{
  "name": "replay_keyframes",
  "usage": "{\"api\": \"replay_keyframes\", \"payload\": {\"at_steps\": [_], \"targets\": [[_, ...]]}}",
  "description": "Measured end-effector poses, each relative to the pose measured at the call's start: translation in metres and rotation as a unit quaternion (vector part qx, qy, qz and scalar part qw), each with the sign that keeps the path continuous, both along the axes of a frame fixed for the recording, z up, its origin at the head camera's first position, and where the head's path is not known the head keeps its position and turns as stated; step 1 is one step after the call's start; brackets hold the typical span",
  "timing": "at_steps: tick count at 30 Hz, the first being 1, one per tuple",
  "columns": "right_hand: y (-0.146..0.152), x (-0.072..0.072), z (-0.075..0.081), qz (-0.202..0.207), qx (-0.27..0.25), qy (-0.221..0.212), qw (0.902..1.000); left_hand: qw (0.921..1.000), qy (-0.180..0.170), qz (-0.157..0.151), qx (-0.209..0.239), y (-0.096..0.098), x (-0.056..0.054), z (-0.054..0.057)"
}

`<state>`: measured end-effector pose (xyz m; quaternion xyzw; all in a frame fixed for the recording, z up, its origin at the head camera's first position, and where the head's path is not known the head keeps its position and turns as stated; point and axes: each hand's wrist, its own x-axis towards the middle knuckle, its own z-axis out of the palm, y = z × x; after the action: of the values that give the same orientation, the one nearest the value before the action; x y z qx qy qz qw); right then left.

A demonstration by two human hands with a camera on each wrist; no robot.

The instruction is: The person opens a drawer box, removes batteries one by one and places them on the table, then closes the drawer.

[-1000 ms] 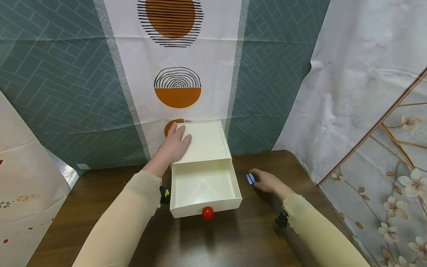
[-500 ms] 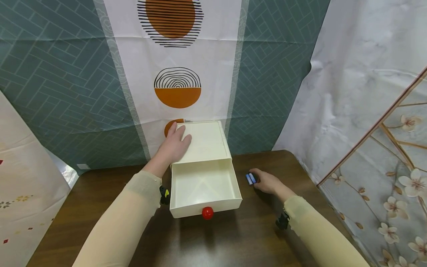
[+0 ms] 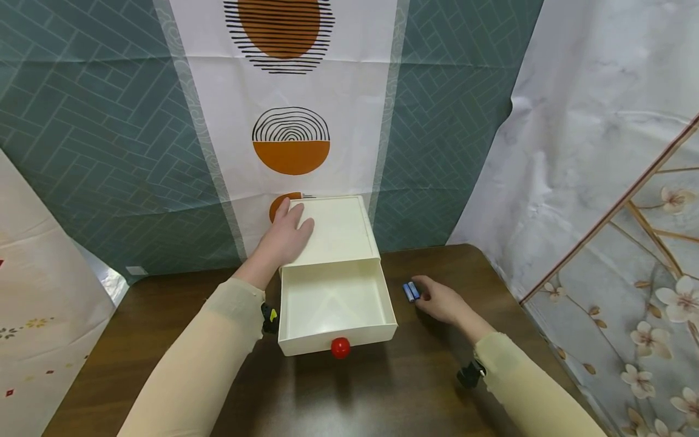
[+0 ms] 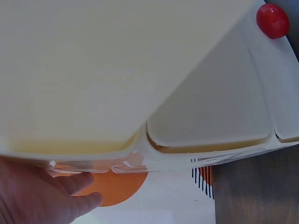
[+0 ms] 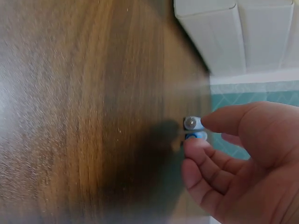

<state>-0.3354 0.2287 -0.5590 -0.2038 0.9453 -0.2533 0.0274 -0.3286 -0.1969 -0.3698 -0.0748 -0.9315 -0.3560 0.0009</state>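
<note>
A white box (image 3: 334, 233) stands at the back of the table with its drawer (image 3: 334, 303) pulled out. The drawer carries a red round knob (image 3: 340, 348), which also shows in the left wrist view as a red ball-shaped knob (image 4: 273, 21). My left hand (image 3: 286, 238) rests on the box's top left side, fingers extended and spread. To the right of the drawer lie two small blue batteries (image 3: 408, 292) side by side. The fingertips of my right hand (image 3: 439, 299) pinch at them; in the right wrist view, thumb and index meet the batteries (image 5: 191, 123) from opposite sides.
The dark brown wooden table (image 3: 349, 400) runs under everything. A patterned cloth (image 3: 292, 139) hangs close behind the box. At the right, a marble-and-flower curtain (image 3: 617, 291) borders the table, and a pale cloth (image 3: 43, 291) hangs at the left.
My right hand has shifted very slightly right, and more of the batteries shows beside its fingertips. The right sleeve has moved a little right. The left hand, box and drawer stay put.
</note>
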Motion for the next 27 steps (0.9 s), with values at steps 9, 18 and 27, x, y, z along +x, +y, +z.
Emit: {"api": "replay_keyframes", "payload": {"at_steps": [9,18,27], "targets": [[-0.034,0.045,0.063,-0.041,-0.022,-0.039,0.9982,0.9999,-0.011,0.006,-0.005,-0.001,-0.002,-0.002],[-0.044,0.059,0.074,-0.038,-0.037,-0.005,0.9986,0.9999,-0.004,0.005,-0.009,-0.001,-0.002,-0.001],[-0.055,0.072,0.088,-0.021,-0.054,0.018,0.9982,0.9999,-0.003,0.004,-0.011,0.000,-0.003,0.000]]}}
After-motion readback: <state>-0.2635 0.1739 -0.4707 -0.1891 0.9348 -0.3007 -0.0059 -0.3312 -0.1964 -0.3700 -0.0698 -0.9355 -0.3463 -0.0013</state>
